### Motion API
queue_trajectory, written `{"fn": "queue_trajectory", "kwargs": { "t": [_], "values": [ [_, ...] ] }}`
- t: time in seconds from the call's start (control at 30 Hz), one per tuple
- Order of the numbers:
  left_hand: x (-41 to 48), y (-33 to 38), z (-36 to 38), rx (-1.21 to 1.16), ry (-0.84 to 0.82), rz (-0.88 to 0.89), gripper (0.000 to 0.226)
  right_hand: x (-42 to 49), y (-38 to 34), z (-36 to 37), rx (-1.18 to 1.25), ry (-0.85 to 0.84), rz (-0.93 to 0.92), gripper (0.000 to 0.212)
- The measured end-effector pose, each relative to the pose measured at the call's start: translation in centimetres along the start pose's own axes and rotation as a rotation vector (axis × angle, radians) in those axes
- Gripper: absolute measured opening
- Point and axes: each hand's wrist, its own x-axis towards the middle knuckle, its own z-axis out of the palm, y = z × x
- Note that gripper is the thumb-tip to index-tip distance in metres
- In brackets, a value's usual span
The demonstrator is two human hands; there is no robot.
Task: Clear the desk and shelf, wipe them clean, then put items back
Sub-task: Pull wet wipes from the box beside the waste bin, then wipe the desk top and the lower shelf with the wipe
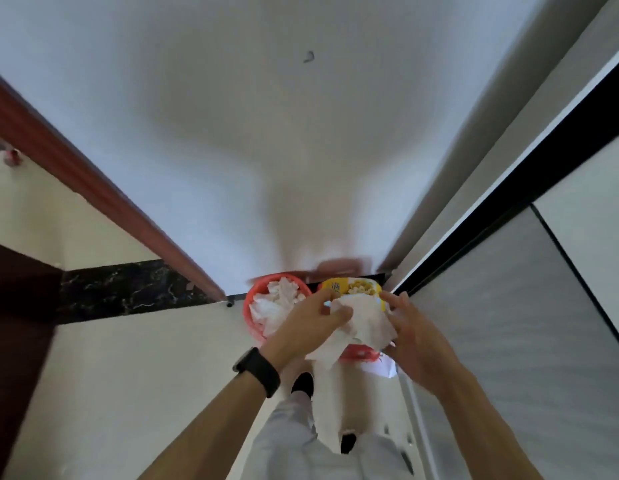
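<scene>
observation: my left hand (311, 323) pinches a white paper towel (365, 322) against a yellow tub (353, 287), fingers curled into the sheet. my right hand (410, 336) cups the tub's far side, fingers bent round it. the tub sits between both hands, above the floor. no desk or shelf is identifiable in view.

risks: the grip is sideways only, with nothing under the tub; if my wiping hand presses harder than the other braces, i judge it could slip and drop. the towel's long loose tail hangs below my hands and could snag or tear. a red bin (247, 308) lies just beyond my left hand, so a dropped tub may land in it.

materials: the towel is thin, soft and creased. the tub looks glossy, rounded and printed, with a red lower band. the bin is rigid plastic, round, holding crumpled tissues (276, 301).
</scene>
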Motion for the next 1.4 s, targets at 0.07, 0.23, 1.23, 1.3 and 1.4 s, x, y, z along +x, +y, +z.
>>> {"fn": "queue_trajectory", "kwargs": {
  "t": [0.07,0.23,1.23,1.3,1.4],
  "values": [
    [-2.3,-0.1,-0.3,-0.098,0.121,-0.014,0.024,-0.9,1.1,0.6,0.007,-0.116,0.033,0.034],
    [-9.4,-3.7,-0.3,-0.226,0.354,-0.086,0.024,-2.1,5.8,2.5,-0.129,-0.17,0.015,0.056],
    [-75.6,-35.2,11.1,-0.39,1.455,-0.666,0.048,-38.5,41.9,39.9,-1.306,-1.425,-0.558,0.042],
    [-79.4,-35.9,11.9,-0.318,1.564,-0.738,0.039,-41.6,44.1,42.0,-1.325,-1.47,-0.635,0.036],
    [-84.2,-37.0,13.2,-0.197,1.698,-0.807,0.018,-45.8,47.0,44.7,-1.367,-1.532,-0.921,0.02]
  ]
}}
